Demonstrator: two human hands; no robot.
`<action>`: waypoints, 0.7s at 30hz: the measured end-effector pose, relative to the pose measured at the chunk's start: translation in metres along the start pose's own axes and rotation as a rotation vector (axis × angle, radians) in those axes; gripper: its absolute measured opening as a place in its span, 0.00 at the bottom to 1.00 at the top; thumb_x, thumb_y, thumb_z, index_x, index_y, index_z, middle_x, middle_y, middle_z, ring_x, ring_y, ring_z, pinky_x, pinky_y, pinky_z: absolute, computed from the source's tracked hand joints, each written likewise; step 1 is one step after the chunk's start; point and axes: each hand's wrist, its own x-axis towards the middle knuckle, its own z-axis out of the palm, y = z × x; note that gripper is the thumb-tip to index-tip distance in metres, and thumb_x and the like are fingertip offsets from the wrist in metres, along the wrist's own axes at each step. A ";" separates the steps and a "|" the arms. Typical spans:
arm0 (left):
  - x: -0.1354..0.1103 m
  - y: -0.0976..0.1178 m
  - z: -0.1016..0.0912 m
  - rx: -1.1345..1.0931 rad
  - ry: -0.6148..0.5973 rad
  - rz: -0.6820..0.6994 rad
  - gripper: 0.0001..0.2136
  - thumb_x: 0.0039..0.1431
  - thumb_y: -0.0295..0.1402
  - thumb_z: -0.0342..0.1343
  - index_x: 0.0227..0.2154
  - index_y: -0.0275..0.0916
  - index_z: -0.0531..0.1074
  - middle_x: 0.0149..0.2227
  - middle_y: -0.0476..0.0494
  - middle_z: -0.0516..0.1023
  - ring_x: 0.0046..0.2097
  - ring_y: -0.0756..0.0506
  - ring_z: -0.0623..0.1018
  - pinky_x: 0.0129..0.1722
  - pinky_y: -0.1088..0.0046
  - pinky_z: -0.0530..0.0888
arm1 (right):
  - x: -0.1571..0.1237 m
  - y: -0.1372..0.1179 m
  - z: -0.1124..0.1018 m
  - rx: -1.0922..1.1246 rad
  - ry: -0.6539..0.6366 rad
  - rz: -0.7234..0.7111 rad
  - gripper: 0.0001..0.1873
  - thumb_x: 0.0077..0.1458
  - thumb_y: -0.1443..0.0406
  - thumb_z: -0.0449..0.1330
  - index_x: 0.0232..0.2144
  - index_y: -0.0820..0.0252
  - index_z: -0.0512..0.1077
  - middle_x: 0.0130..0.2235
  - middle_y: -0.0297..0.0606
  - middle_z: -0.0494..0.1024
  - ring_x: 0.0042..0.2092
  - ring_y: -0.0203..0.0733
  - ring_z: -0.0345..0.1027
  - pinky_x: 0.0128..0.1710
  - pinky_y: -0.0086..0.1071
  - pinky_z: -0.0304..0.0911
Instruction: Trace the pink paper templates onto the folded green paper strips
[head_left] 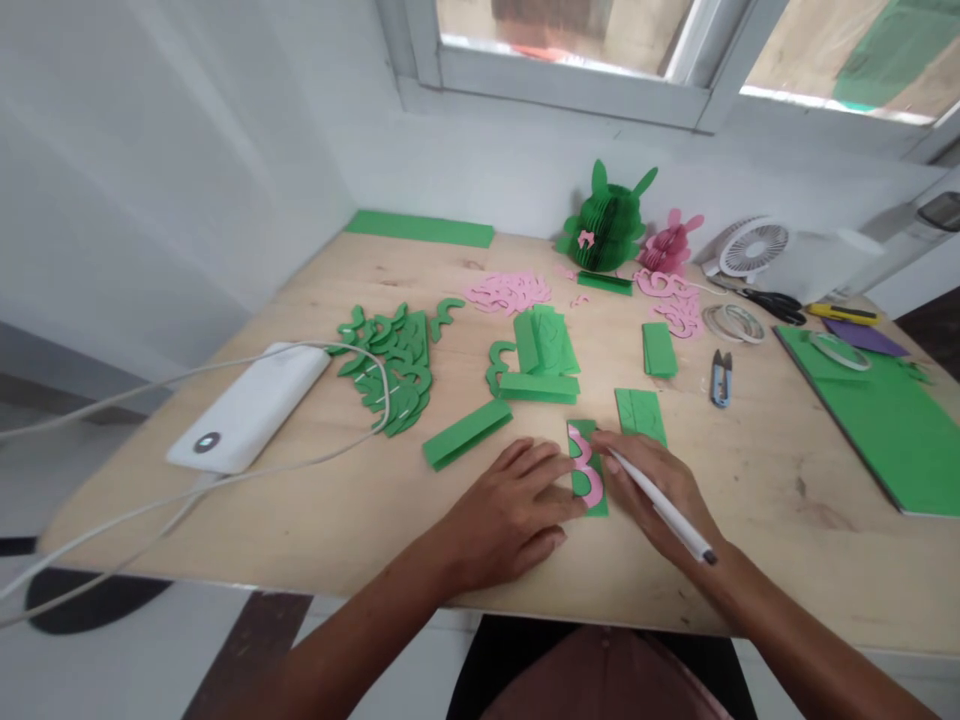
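Observation:
In my right hand [652,490] is a white pen [664,505], its tip end down by the paper and its dark end pointing back toward me. Below it a small green card [598,508] lies on the table, with a pink wavy paper cutout [592,488] flat on top. My left hand [514,510] rests flat, fingers stretched out, its fingertips touching the left edge of the cutout and card. A green card with drawn outlines [641,412] lies just beyond my right hand. Left of the card is a folded green strip [466,435].
Green wavy cutouts [394,365] pile up at left beside a white power bank [251,410] with trailing cables. Pink cutouts [510,292], a green honeycomb paper figure [606,225] and a small fan [750,247] stand farther back. Thread snips [721,380] and green sheets [885,430] lie at right.

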 end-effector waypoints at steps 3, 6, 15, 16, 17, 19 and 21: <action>0.000 0.000 -0.001 0.000 0.000 -0.006 0.15 0.60 0.34 0.54 0.50 0.46 0.71 0.60 0.43 0.65 0.63 0.38 0.61 0.63 0.50 0.56 | 0.004 0.006 0.003 -0.081 -0.026 -0.084 0.14 0.63 0.67 0.51 0.48 0.55 0.73 0.39 0.39 0.82 0.39 0.42 0.76 0.41 0.39 0.71; 0.000 0.001 -0.001 0.003 0.000 -0.010 0.16 0.60 0.34 0.55 0.51 0.46 0.71 0.59 0.42 0.66 0.62 0.38 0.62 0.63 0.50 0.56 | 0.003 0.011 0.007 -0.145 -0.045 -0.130 0.14 0.62 0.69 0.52 0.47 0.56 0.73 0.38 0.39 0.82 0.39 0.42 0.76 0.41 0.38 0.70; -0.001 0.001 0.000 0.020 0.004 -0.006 0.16 0.60 0.33 0.53 0.52 0.48 0.71 0.60 0.43 0.66 0.63 0.38 0.61 0.63 0.50 0.56 | 0.000 0.014 0.006 -0.142 0.034 -0.096 0.13 0.63 0.68 0.52 0.47 0.56 0.72 0.41 0.40 0.82 0.40 0.42 0.76 0.42 0.39 0.70; -0.001 0.001 0.000 0.021 0.004 -0.005 0.16 0.61 0.33 0.53 0.52 0.47 0.71 0.60 0.43 0.66 0.63 0.38 0.61 0.63 0.50 0.56 | 0.000 0.015 0.006 -0.138 0.057 -0.087 0.13 0.63 0.67 0.52 0.47 0.56 0.72 0.42 0.40 0.81 0.41 0.43 0.76 0.42 0.39 0.71; -0.001 0.001 0.000 0.020 0.004 -0.002 0.16 0.61 0.33 0.53 0.51 0.47 0.71 0.60 0.43 0.66 0.63 0.38 0.61 0.63 0.50 0.56 | 0.000 0.015 0.006 -0.135 0.079 -0.074 0.12 0.63 0.67 0.52 0.47 0.56 0.72 0.43 0.40 0.81 0.42 0.43 0.76 0.42 0.39 0.71; -0.001 0.002 0.000 0.015 0.009 0.008 0.16 0.60 0.32 0.53 0.51 0.46 0.71 0.59 0.43 0.67 0.63 0.38 0.61 0.63 0.50 0.56 | -0.001 0.017 0.006 -0.127 0.124 -0.038 0.12 0.63 0.66 0.52 0.47 0.55 0.72 0.44 0.40 0.81 0.44 0.44 0.76 0.43 0.40 0.72; -0.001 0.002 0.000 0.014 0.022 0.017 0.15 0.60 0.32 0.53 0.50 0.46 0.71 0.58 0.42 0.67 0.63 0.38 0.61 0.63 0.49 0.57 | -0.002 0.020 0.009 -0.127 0.177 -0.001 0.12 0.63 0.65 0.52 0.47 0.55 0.72 0.43 0.39 0.82 0.45 0.45 0.76 0.43 0.40 0.72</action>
